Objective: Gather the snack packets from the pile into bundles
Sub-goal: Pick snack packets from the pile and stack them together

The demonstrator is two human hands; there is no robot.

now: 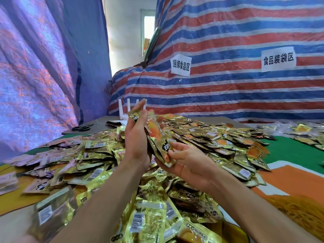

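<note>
Vertically, left hand (pixel 135 140) grips packets (pixel 156 133); right hand (pixel 190 163) pinches.

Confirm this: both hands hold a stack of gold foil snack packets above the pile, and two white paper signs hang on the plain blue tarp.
Wrong tarp: the head view shows the two white paper signs on the red, white and blue striped tarp. The left hand and right hand do hold the stack of gold foil snack packets above the pile.
</note>
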